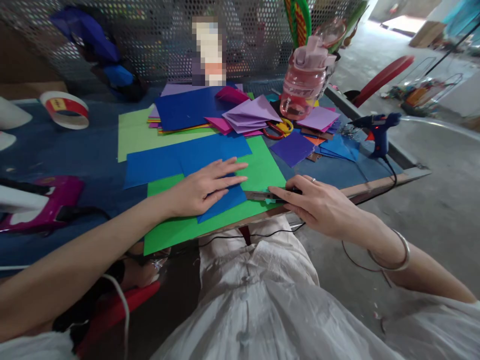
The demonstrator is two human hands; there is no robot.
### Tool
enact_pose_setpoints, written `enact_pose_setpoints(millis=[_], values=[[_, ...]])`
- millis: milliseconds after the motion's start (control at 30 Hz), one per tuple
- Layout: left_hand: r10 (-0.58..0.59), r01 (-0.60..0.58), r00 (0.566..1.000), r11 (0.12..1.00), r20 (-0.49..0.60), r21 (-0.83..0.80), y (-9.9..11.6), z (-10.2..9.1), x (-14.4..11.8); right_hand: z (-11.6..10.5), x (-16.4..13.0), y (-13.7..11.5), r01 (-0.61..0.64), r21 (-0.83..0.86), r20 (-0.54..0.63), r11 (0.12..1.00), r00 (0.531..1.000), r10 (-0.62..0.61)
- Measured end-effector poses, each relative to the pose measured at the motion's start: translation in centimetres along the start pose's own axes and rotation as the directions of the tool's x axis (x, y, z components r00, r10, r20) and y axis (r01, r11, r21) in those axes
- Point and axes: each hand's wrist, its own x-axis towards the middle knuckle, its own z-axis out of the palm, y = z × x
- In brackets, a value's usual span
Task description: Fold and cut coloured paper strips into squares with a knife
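My left hand (204, 187) lies flat with its fingers stretched out, pressing on a sheet of blue paper (221, 204). That sheet rests on a larger bright green sheet (168, 232) at the table's front edge. In my right hand (318, 202) is a utility knife (266, 196), its blade pointing left and reaching the right edge of the blue paper. Whether the blade is cutting into the paper I cannot tell. Another strip of blue paper (153, 165) extends to the left, beyond my left hand. A pale green sheet (131, 132) lies farther back.
Stacked coloured paper (183, 110) lies at the back, with scissors (281, 129) beside it. A pink water bottle (303, 82) stands behind these. At the right edge is a blue glue gun (378, 132) with its cord. A tape roll (65, 110) and magenta device (65, 197) are left.
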Motion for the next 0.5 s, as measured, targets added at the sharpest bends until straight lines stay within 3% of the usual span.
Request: enact_pose_setpoints(millis=[133,500], values=[[-0.09,0.081,0.975,0.995,0.204,0.053,-0.18,0.29,0.48,-0.24,0.15,-0.22,0.019,-0.074,0.021,0.997,1.0,-0.018],[-0.12,0.109,0.961,0.992,0.249,0.058,-0.04,0.29,0.77,-0.56,0.19,-0.77,0.103,-0.146,0.065,0.984,0.993,-0.094]])
